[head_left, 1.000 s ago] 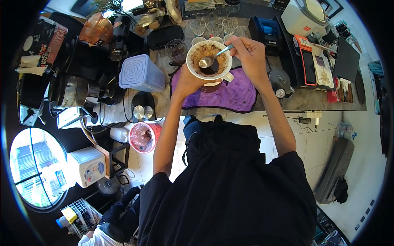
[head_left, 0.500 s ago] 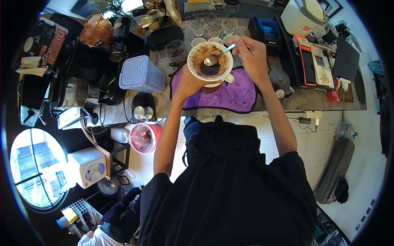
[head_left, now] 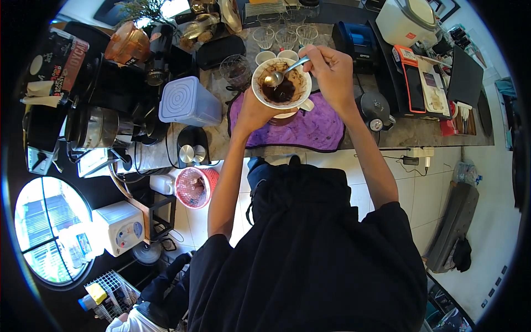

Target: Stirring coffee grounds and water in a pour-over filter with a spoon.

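White on the outside and tan within, with dark smears around its inner wall, a handled vessel [head_left: 282,106] is held up above the purple cloth [head_left: 321,133] at the near edge of the surface [head_left: 218,133]. The left hand [head_left: 255,113] is curled around the vessel's lower left side, supporting it; the vessel's handle points toward the right. Dark wet contents [head_left: 283,91] lie in the bottom. The right hand [head_left: 333,69] pinches the end of a metal spoon [head_left: 274,79] between thumb and fingers, and the spoon slants down into the vessel, its bowl inside, toward the left. Whether the bowl touches the wall cannot be told. Under the vessel shows a brown round piece [head_left: 283,119], partly hidden.

Just beyond the vessel stand small white cups [head_left: 265,57], and behind those, toward the far edge, a group of clear glasses [head_left: 285,40]. Another clear glass [head_left: 235,69] stands to the left of the vessel. Farther left, a lidded bluish container [head_left: 191,99] stands in from the near edge, with a black device [head_left: 192,145] bearing two silver discs at that edge. To the right of the cloth, near the same edge, sits a dark kettle [head_left: 376,110].
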The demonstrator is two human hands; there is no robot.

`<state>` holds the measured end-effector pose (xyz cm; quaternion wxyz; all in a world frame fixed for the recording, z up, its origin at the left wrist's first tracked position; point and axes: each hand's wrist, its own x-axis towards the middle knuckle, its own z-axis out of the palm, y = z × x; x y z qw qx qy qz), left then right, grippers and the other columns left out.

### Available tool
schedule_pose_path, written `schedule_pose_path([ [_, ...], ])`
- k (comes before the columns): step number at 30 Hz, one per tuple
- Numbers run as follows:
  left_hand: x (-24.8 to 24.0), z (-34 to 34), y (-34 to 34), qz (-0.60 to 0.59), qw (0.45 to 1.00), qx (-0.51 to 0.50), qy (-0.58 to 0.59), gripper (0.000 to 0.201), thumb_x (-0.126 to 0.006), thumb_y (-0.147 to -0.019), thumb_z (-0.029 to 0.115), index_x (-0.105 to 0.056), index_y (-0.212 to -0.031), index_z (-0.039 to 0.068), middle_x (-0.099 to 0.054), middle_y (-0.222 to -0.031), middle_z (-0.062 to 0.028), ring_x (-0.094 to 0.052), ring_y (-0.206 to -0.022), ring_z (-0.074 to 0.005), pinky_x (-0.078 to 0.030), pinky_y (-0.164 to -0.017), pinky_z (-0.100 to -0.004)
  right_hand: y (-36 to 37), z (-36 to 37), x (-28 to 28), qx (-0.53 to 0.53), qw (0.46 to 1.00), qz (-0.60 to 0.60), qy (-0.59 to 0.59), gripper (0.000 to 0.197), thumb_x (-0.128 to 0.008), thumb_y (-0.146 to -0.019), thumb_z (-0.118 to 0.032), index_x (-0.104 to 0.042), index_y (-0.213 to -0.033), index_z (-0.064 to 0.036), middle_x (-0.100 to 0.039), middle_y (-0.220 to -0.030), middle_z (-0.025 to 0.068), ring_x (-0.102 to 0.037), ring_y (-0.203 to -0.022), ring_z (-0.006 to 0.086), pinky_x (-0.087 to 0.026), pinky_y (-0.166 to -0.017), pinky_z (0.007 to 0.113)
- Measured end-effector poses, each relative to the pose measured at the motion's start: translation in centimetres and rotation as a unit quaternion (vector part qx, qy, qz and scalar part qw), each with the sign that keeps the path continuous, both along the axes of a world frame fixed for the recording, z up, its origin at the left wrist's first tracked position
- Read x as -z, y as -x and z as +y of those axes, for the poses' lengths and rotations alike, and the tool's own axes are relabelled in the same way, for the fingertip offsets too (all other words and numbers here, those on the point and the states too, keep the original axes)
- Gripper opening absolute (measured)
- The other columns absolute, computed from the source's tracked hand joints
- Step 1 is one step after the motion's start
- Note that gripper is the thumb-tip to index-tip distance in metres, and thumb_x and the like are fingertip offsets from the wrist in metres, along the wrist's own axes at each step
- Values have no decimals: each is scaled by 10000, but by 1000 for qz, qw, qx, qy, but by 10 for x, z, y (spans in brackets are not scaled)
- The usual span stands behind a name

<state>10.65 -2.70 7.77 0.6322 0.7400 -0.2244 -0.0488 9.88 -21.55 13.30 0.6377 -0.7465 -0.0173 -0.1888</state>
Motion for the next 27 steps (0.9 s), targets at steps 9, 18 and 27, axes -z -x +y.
schedule_pose_path([
  [9,-5,0,1,-5,1000,4,12,796,-951,-592,171,-555,-1258,-8,-662,-1184,-102,-637,-1062,-175,-506,-947,-341,1,-3,4,9,999,9,41,306,-580,-967,-240,-742,-890,9,-642,-631,36,-566,-589,65,-430,-548,254],
  [18,2,0,-5,9,1000,19,11,847,-950,-602,105,-511,-1318,-9,-622,-1259,-90,-608,-1124,-178,-489,-1004,-343,4,-11,13,-23,996,42,81,320,-578,-975,-248,-726,-882,20,-652,-637,54,-586,-598,71,-447,-567,248],
  [27,1,3,-5,0,999,19,25,860,-952,-601,112,-505,-1327,-3,-620,-1257,-91,-606,-1131,-177,-491,-998,-336,-1,-32,13,-77,989,47,-121,300,-568,-1003,-252,-740,-934,-16,-597,-675,-16,-488,-630,33,-352,-567,211],
])
